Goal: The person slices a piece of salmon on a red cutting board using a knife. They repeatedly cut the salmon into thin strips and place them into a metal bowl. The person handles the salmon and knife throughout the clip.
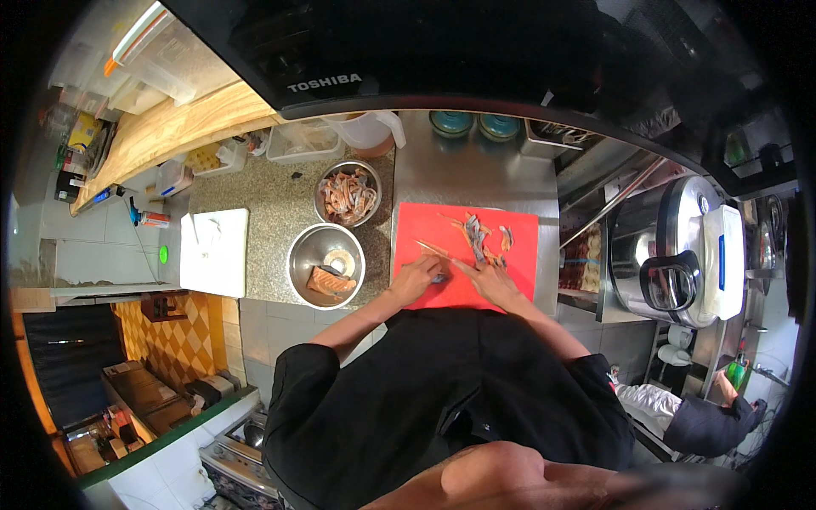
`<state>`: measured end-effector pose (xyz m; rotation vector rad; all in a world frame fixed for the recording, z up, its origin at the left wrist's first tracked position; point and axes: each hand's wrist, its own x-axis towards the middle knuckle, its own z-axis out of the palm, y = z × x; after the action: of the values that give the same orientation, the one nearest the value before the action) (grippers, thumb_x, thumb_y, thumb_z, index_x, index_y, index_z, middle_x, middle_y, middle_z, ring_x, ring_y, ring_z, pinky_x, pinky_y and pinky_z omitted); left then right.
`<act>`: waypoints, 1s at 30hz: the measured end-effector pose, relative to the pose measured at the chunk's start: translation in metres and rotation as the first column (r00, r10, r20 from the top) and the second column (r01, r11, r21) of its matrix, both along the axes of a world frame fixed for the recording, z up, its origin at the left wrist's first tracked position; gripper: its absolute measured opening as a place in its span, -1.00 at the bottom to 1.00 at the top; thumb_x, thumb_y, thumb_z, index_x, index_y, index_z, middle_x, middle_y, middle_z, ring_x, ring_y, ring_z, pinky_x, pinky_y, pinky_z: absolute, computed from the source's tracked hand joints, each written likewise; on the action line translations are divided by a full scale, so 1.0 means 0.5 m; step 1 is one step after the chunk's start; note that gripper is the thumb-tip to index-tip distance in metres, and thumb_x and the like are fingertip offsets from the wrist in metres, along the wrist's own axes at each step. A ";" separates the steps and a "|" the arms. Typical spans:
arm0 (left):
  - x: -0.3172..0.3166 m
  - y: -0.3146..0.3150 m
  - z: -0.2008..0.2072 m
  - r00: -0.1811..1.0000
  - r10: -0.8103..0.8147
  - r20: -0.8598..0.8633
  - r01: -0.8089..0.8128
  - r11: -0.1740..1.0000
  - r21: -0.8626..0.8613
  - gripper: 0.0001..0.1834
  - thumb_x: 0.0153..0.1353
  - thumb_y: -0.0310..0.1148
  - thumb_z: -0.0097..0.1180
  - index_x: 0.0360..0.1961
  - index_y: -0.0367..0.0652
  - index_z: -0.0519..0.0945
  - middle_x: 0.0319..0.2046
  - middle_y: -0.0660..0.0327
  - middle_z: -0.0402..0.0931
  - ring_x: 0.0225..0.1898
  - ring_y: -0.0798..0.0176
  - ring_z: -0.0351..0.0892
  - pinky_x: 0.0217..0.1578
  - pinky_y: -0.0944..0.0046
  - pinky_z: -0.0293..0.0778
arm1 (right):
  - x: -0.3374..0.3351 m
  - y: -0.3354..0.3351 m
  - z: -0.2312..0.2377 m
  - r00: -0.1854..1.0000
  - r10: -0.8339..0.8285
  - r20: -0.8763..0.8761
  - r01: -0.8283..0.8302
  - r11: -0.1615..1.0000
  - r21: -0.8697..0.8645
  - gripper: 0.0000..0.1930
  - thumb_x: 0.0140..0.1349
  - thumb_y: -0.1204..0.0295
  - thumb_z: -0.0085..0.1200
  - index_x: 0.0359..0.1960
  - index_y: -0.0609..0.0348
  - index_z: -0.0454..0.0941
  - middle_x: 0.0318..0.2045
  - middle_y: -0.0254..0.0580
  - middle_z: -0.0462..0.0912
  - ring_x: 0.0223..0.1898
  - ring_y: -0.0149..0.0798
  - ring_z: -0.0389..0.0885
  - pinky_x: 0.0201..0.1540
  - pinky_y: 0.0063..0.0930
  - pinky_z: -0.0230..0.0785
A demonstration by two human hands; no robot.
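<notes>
A red cutting board (518, 272) lies on the steel counter in front of me. Both my hands rest on its near edge. My left hand (415, 279) presses down on a small grey piece of fish (439, 278). Just to the right of it, my right hand (491, 282) grips a thin knife (432, 250) whose blade points away to the left. Several strips of fish skin and flesh (476, 234) lie further back on the board.
Left of the board stand a steel bowl with a salmon chunk (325, 265), a bowl of fish scraps (347, 194) and a white cutting board (214, 252). A large rice cooker (680, 255) stands at the right. Another person (714, 416) bends at lower right.
</notes>
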<state>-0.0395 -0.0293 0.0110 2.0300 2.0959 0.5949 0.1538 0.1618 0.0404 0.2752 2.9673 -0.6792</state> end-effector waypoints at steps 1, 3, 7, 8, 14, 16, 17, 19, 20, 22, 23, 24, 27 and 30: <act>0.000 0.000 0.001 1.000 -0.001 0.014 0.001 1.000 0.006 -0.65 0.15 -0.48 0.14 -0.02 -0.22 0.68 0.10 0.14 0.57 0.13 0.06 0.60 0.01 0.15 0.68 | -0.003 -0.002 0.000 1.000 -0.002 0.008 0.002 1.000 0.011 -0.30 0.38 0.51 0.02 0.55 -0.34 0.32 -0.37 0.09 0.61 -0.41 0.18 0.70 -0.31 0.09 0.59; -0.003 0.000 -0.002 1.000 -0.002 0.030 0.002 1.000 -0.003 -0.65 0.15 -0.49 0.14 -0.01 -0.21 0.68 0.10 0.14 0.57 0.13 0.06 0.60 0.02 0.15 0.67 | -0.034 -0.006 0.008 0.999 0.020 0.046 -0.020 1.000 0.013 -0.31 0.39 0.50 -0.02 0.55 -0.38 0.31 -0.34 0.08 0.64 -0.33 0.18 0.73 -0.25 0.08 0.61; -0.001 -0.004 -0.008 1.000 0.015 0.021 -0.015 1.000 0.011 -0.64 0.15 -0.50 0.14 0.01 -0.17 0.69 0.10 0.17 0.58 0.13 0.06 0.60 0.03 0.15 0.67 | -0.049 -0.009 -0.013 0.999 0.050 0.005 -0.051 0.998 0.038 -0.21 0.34 0.54 0.01 0.60 -0.38 0.19 -0.36 0.05 0.62 -0.41 0.16 0.70 -0.32 0.10 0.57; -0.001 -0.004 -0.006 1.000 0.028 0.011 -0.029 0.999 0.034 -0.63 0.15 -0.50 0.14 0.01 -0.16 0.69 0.09 0.18 0.58 0.13 0.06 0.60 0.03 0.14 0.67 | -0.032 -0.005 -0.016 0.999 0.044 0.001 -0.044 0.999 0.011 -0.20 0.34 0.54 0.01 0.61 -0.38 0.18 -0.35 0.05 0.62 -0.40 0.16 0.70 -0.32 0.09 0.58; 0.004 -0.004 0.007 0.998 0.026 0.064 -0.023 0.999 -0.036 -0.61 0.16 -0.50 0.14 0.05 -0.12 0.68 0.12 0.22 0.56 0.14 0.07 0.60 0.06 0.16 0.66 | 0.211 0.062 0.028 0.951 -0.016 0.308 0.022 1.000 -0.018 -0.22 0.36 0.51 -0.04 0.61 -0.40 0.15 -0.27 0.13 0.63 -0.36 0.19 0.71 -0.25 0.09 0.61; 0.013 -0.018 -0.004 0.998 0.002 0.070 0.001 0.999 -0.047 -0.61 0.19 -0.52 0.11 0.07 -0.12 0.65 0.13 0.20 0.55 0.19 0.05 0.57 0.08 0.14 0.64 | 0.223 0.066 0.036 0.938 -0.011 0.347 0.041 0.996 -0.080 -0.21 0.35 0.52 -0.03 0.61 -0.42 0.13 -0.26 0.15 0.63 -0.35 0.20 0.71 -0.25 0.10 0.60; 0.016 -0.020 -0.004 0.997 -0.016 0.071 0.019 0.998 -0.052 -0.61 0.20 -0.53 0.09 0.08 -0.12 0.63 0.14 0.19 0.54 0.21 0.03 0.56 0.08 0.13 0.63 | 0.222 0.066 0.042 0.931 -0.013 0.365 0.057 0.992 -0.110 -0.20 0.35 0.52 -0.02 0.61 -0.42 0.12 -0.26 0.16 0.64 -0.35 0.20 0.71 -0.25 0.11 0.60; 0.023 -0.029 -0.004 0.998 -0.022 0.052 0.025 0.998 -0.057 -0.56 0.19 -0.52 0.10 0.13 -0.17 0.63 0.16 0.16 0.54 0.21 0.05 0.56 0.14 0.16 0.60 | 0.193 0.043 0.039 0.968 -0.013 0.252 0.053 0.987 -0.151 -0.20 0.35 0.50 0.00 0.61 -0.43 0.12 -0.30 0.16 0.62 -0.38 0.19 0.70 -0.29 0.09 0.58; 0.024 -0.034 -0.001 0.999 -0.023 0.040 0.026 0.998 -0.063 -0.54 0.19 -0.51 0.11 0.16 -0.19 0.63 0.17 0.14 0.54 0.21 0.06 0.56 0.17 0.17 0.59 | 0.169 0.028 0.040 0.981 -0.013 0.192 0.047 0.984 -0.174 -0.20 0.35 0.50 0.01 0.62 -0.43 0.12 -0.32 0.16 0.61 -0.40 0.19 0.70 -0.30 0.08 0.57; 0.023 -0.029 -0.001 0.999 -0.020 0.034 0.020 1.000 -0.005 -0.58 0.20 -0.50 0.09 0.12 -0.23 0.62 0.15 0.13 0.54 0.21 0.03 0.55 0.16 0.14 0.58 | 0.125 0.007 -0.007 0.990 -0.019 0.143 0.037 0.991 -0.129 -0.21 0.36 0.49 0.02 0.61 -0.43 0.16 -0.36 0.15 0.58 -0.44 0.18 0.67 -0.35 0.07 0.55; 0.021 -0.026 -0.004 1.000 -0.007 0.027 0.007 1.000 0.026 -0.60 0.21 -0.50 0.08 0.10 -0.24 0.62 0.14 0.13 0.53 0.21 0.01 0.54 0.15 0.13 0.58 | 0.097 0.003 -0.015 0.993 -0.011 0.115 0.023 0.994 -0.104 -0.22 0.36 0.48 0.03 0.60 -0.43 0.17 -0.38 0.15 0.57 -0.47 0.18 0.66 -0.37 0.07 0.53; 0.019 -0.024 -0.007 1.000 -0.011 0.025 0.011 1.000 0.026 -0.59 0.21 -0.49 0.08 0.10 -0.26 0.61 0.14 0.12 0.53 0.22 0.01 0.53 0.15 0.13 0.58 | 0.081 0.001 -0.018 0.997 -0.011 0.082 0.020 0.994 -0.110 -0.23 0.36 0.49 0.03 0.60 -0.41 0.19 -0.39 0.15 0.56 -0.49 0.18 0.65 -0.38 0.06 0.53; 0.014 -0.022 -0.007 0.999 -0.016 0.033 0.015 1.000 0.015 -0.60 0.21 -0.49 0.09 0.10 -0.28 0.61 0.14 0.10 0.53 0.24 0.01 0.53 0.16 0.13 0.57 | 0.046 -0.004 -0.011 0.999 -0.010 0.037 0.014 0.993 -0.118 -0.25 0.36 0.49 0.03 0.59 -0.35 0.23 -0.41 0.14 0.56 -0.51 0.19 0.64 -0.40 0.06 0.55; 0.016 -0.022 -0.009 0.997 -0.005 0.074 0.003 1.000 0.030 -0.61 0.21 -0.49 0.10 0.08 -0.25 0.63 0.12 0.10 0.54 0.20 0.01 0.56 0.15 0.13 0.58 | 0.031 -0.005 -0.006 0.999 -0.004 0.053 0.009 0.996 -0.083 -0.27 0.36 0.51 0.01 0.57 -0.35 0.26 -0.39 0.16 0.60 -0.47 0.20 0.68 -0.38 0.06 0.58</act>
<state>-0.0313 -0.0405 0.0066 1.9956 2.0526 0.6937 0.1691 0.1594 0.0373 0.2920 2.8806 -0.7821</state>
